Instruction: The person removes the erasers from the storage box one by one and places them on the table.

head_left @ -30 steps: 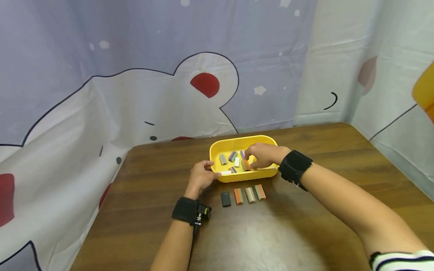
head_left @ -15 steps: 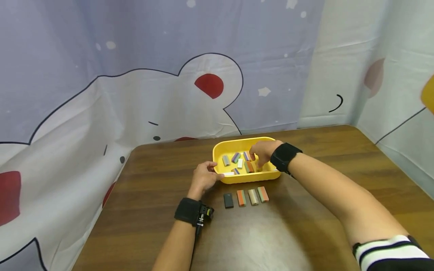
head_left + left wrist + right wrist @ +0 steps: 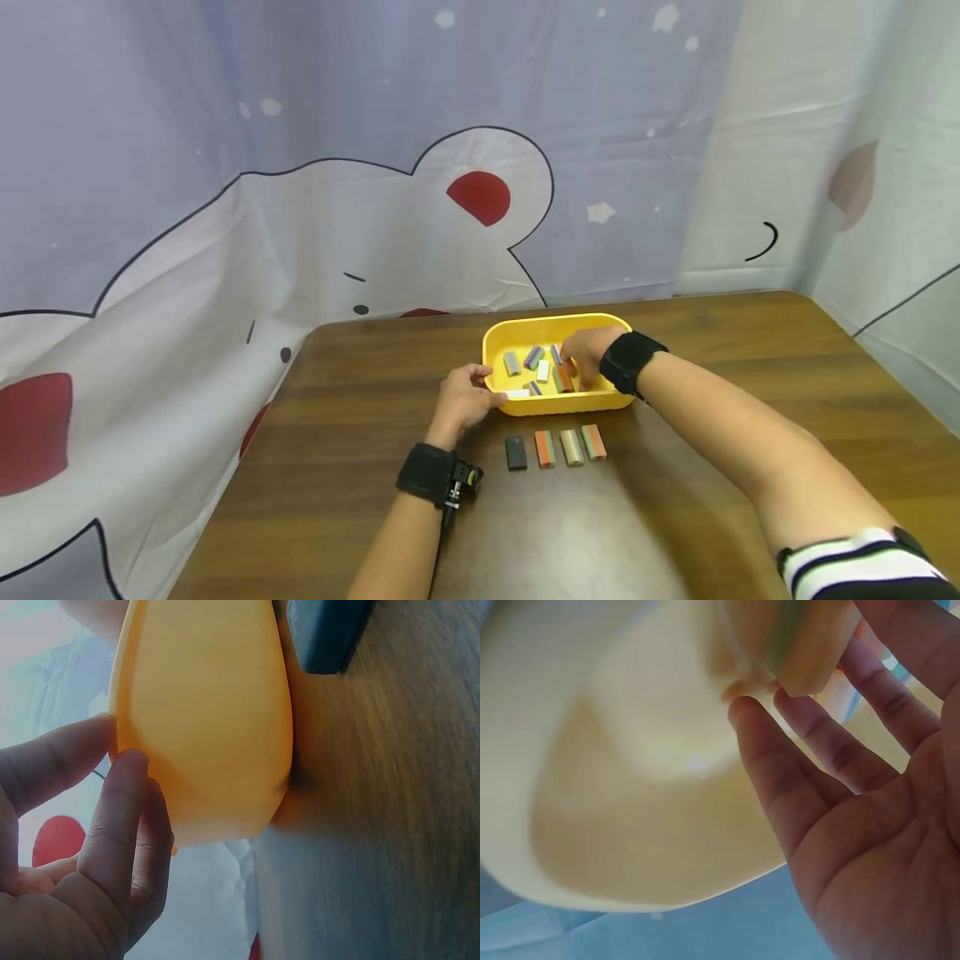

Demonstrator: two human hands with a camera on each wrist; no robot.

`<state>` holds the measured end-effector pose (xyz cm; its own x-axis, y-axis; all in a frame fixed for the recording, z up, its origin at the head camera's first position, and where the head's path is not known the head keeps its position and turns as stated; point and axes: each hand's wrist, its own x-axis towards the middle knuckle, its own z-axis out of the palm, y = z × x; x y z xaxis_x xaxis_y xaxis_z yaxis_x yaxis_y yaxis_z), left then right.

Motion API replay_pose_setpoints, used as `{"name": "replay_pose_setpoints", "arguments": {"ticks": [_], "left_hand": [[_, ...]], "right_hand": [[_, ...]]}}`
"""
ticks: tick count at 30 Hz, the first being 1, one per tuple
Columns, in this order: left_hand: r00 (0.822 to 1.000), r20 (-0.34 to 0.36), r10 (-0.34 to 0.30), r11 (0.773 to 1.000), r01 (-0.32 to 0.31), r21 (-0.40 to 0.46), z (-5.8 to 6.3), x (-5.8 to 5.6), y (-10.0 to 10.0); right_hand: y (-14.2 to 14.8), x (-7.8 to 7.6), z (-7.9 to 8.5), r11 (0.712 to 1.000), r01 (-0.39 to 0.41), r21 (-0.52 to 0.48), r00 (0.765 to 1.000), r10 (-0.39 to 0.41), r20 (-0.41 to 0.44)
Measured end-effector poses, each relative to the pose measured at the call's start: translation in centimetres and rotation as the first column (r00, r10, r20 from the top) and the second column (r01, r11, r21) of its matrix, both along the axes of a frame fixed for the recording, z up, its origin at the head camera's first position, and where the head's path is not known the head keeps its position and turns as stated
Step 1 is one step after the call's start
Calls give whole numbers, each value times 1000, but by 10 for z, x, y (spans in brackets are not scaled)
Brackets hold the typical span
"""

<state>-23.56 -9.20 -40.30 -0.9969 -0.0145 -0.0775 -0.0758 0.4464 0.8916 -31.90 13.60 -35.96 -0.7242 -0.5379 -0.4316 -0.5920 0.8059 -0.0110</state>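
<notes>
Small striped blocks, one of them the orange-and-green block [image 3: 562, 380], lie in a yellow plastic basket [image 3: 558, 405]. My left hand [image 3: 463, 400] holds the basket's near-left corner, with fingertips at the rim and against the outer wall [image 3: 206, 712]. My right hand [image 3: 590, 350] reaches down inside, its fingers spread and fairly straight around the orange-and-green block; in the right wrist view that block [image 3: 814, 652] shows right at the fingertips, with thumb tip cut off by the frame edge. A white block [image 3: 543, 371] lies left of it.
In front of the basket a black block [image 3: 516, 453], an orange-green block [image 3: 545, 449], a cream block [image 3: 572, 447] and another orange-green block [image 3: 594, 442] stand in a row on the wooden table [image 3: 360, 467]. A printed curtain [image 3: 375, 233] hangs behind.
My right hand has moved lower and leftward within the basket, closer to the orange-and-green block. The left hand keeps its place on the corner. The head view has shifted slightly.
</notes>
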Motion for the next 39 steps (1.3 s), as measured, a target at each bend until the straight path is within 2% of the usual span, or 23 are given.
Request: {"name": "replay_pose_setpoints", "arguments": {"ticks": [8, 21, 29, 33, 39], "left_hand": [[1000, 0, 6, 1000, -6, -2, -1, 0, 0], [1000, 9, 13, 1000, -13, -5, 0, 0, 1], [1000, 26, 15, 1000, -15, 8, -2, 3, 1], [999, 43, 11, 1000, -11, -1, -4, 4, 0], [999, 28, 17, 1000, -17, 0, 1, 0, 2]], "right_hand": [[0, 3, -2, 999, 23, -27, 1000, -23, 1], [5, -1, -7, 997, -5, -73, 1000, 6, 12], [10, 0, -5, 977, -16, -213, 999, 24, 39], [13, 0, -4, 970, -31, -242, 997, 47, 64], [18, 4, 6, 960, -28, -278, 1000, 29, 0]]}}
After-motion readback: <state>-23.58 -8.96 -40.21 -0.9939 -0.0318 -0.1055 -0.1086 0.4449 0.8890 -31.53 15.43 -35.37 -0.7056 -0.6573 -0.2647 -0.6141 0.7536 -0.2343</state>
